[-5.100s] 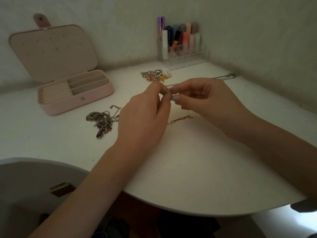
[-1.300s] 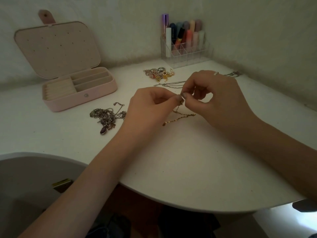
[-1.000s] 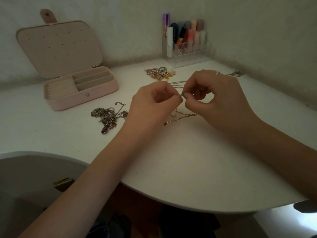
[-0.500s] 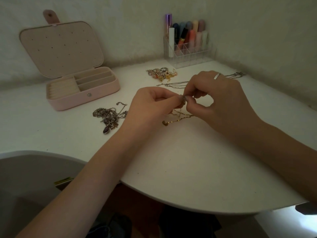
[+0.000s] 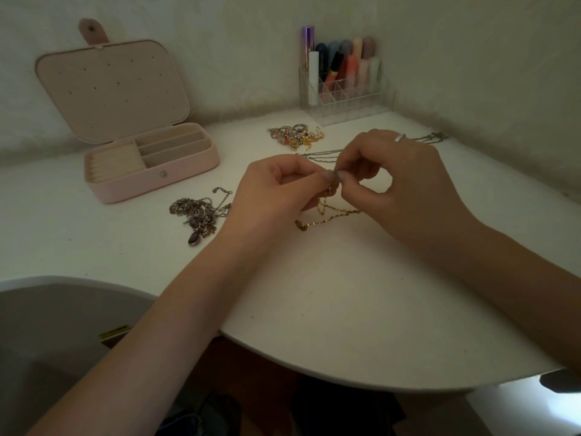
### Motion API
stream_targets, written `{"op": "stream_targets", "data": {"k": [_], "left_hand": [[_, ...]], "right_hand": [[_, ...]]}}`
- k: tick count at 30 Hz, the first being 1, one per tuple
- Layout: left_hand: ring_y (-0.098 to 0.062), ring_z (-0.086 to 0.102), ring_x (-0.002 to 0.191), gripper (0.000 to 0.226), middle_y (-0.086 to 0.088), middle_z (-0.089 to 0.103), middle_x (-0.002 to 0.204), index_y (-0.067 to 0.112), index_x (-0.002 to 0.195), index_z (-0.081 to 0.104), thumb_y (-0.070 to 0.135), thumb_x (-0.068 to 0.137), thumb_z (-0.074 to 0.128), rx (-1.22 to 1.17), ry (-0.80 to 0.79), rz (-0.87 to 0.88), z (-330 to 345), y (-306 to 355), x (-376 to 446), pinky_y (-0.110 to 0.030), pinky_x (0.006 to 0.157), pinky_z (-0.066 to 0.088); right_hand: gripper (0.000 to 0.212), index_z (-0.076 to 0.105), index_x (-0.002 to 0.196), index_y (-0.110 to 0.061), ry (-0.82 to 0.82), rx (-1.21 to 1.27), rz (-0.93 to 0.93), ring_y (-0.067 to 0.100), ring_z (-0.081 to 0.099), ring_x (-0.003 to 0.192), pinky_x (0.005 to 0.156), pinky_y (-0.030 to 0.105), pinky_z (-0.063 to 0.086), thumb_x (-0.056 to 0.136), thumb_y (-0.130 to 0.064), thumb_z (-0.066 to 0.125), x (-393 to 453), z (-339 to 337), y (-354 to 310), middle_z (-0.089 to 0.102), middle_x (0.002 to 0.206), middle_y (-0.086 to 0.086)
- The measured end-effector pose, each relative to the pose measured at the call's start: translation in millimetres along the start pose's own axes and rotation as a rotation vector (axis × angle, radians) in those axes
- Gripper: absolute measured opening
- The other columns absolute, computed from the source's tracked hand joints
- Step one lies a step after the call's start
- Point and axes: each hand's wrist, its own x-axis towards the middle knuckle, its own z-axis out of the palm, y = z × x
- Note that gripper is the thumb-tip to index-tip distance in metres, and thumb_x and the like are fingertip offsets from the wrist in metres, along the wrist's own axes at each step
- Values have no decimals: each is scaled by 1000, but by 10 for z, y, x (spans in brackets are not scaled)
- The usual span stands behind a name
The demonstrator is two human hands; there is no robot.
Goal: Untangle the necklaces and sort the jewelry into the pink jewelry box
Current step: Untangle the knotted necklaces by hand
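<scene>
Left hand (image 5: 276,187) and right hand (image 5: 399,180) both pinch the gold necklace (image 5: 327,215) at its knot, above the desk (image 5: 314,294) middle; its tail trails on the surface. Fine, light and limp, it probably snags easily; fingertip pinches beside the knot suit it. The pink jewelry box (image 5: 151,180) lies open near the far-left corner.

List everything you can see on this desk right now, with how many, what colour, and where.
jewelry box: one, pink, open, back left
silver necklaces: one tangled pile, left of the hands
gold necklace: one, under the hands
silver chain: at least one, behind the hands
small jewelry: one mixed pile, gold and silver, back centre
organizer: one, clear, holding coloured tubes, back corner
desk: one, white
left hand: pinching the gold necklace
right hand: pinching it too, silver ring on
</scene>
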Motion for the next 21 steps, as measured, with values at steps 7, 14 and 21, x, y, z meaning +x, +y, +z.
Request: {"op": "stream_targets", "data": {"k": [7,14,21], "left_hand": [[-11,68,78,7,-5,74,79,12,78,70,13,84,68,-17,-10,1,-19,-12,-2,-29,84,54],[-7,66,72,8,-2,73,74,14,77,69,15,84,69,31,-24,25,-29,-37,13,-27,80,53],[0,63,63,7,7,69,63,14,77,70,16,84,69,88,-41,71,-11,-42,18,-19,71,51]], "right_hand": [[7,69,87,-19,-31,139,90,4,59,75,71,10,44,85,-14,64,14,-16,13,65,77,-14],[4,66,81,-17,-36,84,78,6,55,75,69,12,44,80,-13,64,6,-28,-10,62,74,-12],[1,62,77,-12,-27,13,39,12,52,72,65,19,42,77,-11,62,9,-23,-30,57,71,-4]]}}
